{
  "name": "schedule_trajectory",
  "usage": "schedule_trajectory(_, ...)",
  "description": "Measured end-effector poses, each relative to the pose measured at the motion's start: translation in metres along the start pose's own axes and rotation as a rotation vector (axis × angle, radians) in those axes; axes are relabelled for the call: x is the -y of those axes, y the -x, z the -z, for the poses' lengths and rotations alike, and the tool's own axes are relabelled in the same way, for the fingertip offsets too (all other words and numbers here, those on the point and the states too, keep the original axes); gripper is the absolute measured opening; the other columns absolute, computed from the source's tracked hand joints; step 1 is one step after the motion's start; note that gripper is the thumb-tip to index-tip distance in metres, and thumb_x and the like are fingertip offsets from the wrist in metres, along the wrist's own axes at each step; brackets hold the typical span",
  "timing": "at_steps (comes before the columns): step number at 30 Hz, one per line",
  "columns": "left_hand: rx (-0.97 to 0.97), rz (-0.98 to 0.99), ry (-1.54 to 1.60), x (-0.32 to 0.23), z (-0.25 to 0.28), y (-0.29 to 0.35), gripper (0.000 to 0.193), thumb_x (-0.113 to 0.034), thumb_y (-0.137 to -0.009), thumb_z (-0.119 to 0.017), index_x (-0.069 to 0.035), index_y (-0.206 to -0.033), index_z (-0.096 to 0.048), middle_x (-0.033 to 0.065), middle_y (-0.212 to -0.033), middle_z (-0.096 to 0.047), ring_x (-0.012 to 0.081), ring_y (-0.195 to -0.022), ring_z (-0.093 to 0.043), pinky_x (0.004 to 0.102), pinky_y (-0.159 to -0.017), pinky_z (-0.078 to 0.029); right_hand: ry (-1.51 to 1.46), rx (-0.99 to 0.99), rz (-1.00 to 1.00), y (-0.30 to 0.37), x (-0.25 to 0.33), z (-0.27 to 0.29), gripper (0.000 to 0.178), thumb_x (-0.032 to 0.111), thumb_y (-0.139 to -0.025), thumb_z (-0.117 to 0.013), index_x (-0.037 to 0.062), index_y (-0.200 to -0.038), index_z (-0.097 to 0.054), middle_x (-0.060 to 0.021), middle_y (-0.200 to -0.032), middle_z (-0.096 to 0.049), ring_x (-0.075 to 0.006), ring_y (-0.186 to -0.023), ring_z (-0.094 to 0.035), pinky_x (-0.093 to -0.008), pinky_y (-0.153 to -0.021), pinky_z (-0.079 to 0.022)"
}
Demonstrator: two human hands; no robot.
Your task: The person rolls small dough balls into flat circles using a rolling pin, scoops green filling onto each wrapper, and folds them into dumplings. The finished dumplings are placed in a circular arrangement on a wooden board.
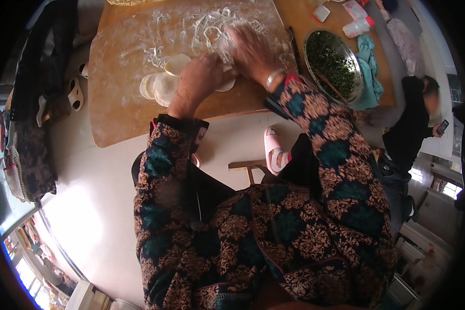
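A floured wooden board [116, 111] lies under both hands. My left hand [199, 80] is closed, its curled fingers at the edge of a pale dough wrapper [227, 84] that they mostly hide. Just right of it, my right hand [250, 51] reaches over the board with fingers stretched out toward loose flour [212, 28]. Whatever lies beneath its palm is hidden. To the left of my left wrist, several round flat dough wrappers [165, 88] overlap, and one more [177, 64] rests at their far side.
Right of the board stands a metal bowl [330, 57] of chopped greens with a wooden utensil [331, 87] in it. A teal cloth [368, 72] and a red-capped bottle [359, 27] are beside it. A person [411, 111] holding a phone is at the right.
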State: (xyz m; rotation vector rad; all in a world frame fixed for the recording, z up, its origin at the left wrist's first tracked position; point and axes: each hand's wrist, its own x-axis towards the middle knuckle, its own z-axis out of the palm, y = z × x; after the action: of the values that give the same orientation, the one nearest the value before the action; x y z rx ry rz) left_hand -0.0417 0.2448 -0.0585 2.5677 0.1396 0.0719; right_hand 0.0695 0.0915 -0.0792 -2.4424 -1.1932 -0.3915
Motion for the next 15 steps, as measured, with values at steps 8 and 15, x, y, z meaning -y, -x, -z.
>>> schedule_trajectory(8,-0.309,-0.113,0.359,0.001,0.012,0.006,0.017,-0.015,-0.090,-0.065,-0.004,-0.103,-0.067,0.0158,-0.112,-0.071,0.0316,-0.099,-0.069,0.0400,-0.082,-0.054,-0.114,0.257,0.223,0.089,-0.018,0.066,0.052,0.018,-0.083,-0.075,0.0082,-0.132,-0.060,-0.0137,-0.139,-0.051,-0.0315,-0.136,-0.044,-0.0454,-0.112,-0.032)
schedule_trajectory(15,-0.502,0.042,1.580,0.008,0.041,0.007,0.023,-0.020,-0.099,-0.058,0.001,-0.108,-0.061,0.0224,-0.121,-0.066,0.0287,-0.108,-0.067,0.0373,-0.088,-0.057,-0.233,0.096,-0.030,0.046,-0.021,0.047,0.018,0.015,-0.088,-0.070,0.0068,-0.103,-0.065,-0.0139,-0.103,-0.065,-0.0362,-0.102,-0.061,-0.0438,-0.090,-0.050)
